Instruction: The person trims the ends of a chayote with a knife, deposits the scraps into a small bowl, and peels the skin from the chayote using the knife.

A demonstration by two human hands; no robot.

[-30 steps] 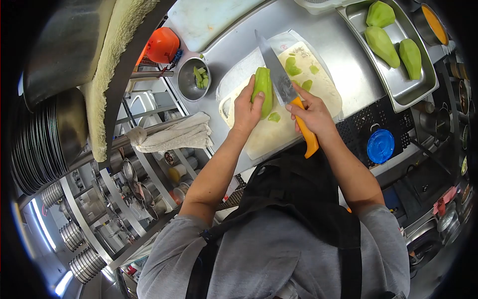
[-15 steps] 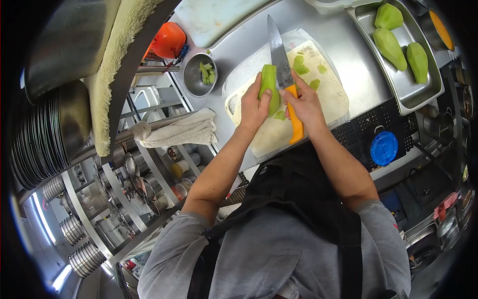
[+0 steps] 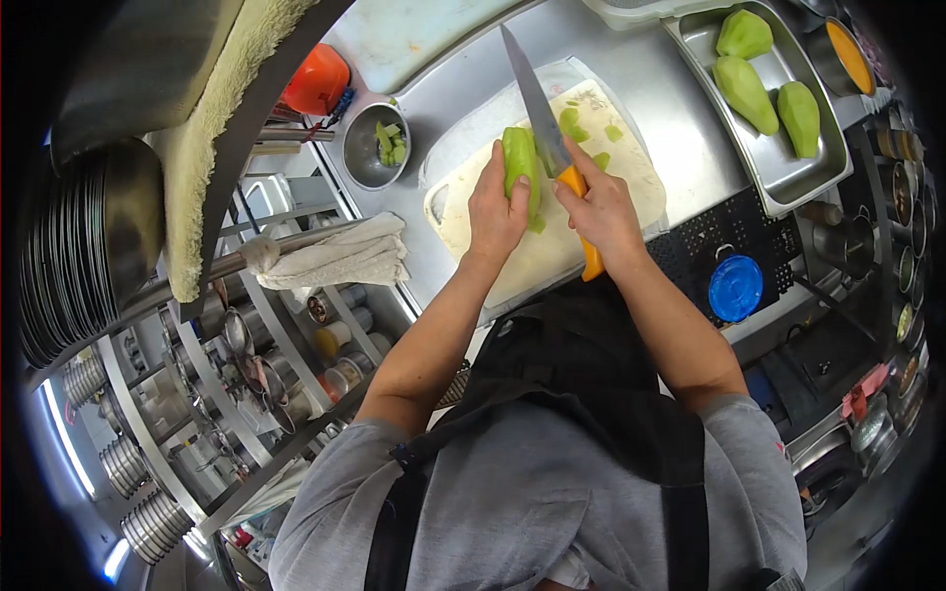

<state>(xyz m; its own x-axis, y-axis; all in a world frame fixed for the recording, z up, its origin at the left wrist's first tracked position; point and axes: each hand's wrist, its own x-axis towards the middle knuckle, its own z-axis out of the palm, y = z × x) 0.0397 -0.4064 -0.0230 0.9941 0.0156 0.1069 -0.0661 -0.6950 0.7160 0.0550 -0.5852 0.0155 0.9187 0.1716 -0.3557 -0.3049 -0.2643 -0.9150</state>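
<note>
My left hand is wrapped around a peeled, long green vegetable and holds it above the cutting board. In my right hand is a large kitchen knife with an orange handle; its blade points away from me, just right of the vegetable and apart from it. Thin green trimmings lie on the cream board beyond my hands. A steel bowl to the left holds several green pieces.
A steel tray at the upper right holds three peeled green vegetables. Beside it stands a pot with orange contents. A white towel hangs on a rail at the left. A blue lid rests near black perforated mats.
The knife has swung so its tip points further left, and its blade has moved off the vegetable's side slightly. The whole view has shifted, sliding the surroundings a little left.
</note>
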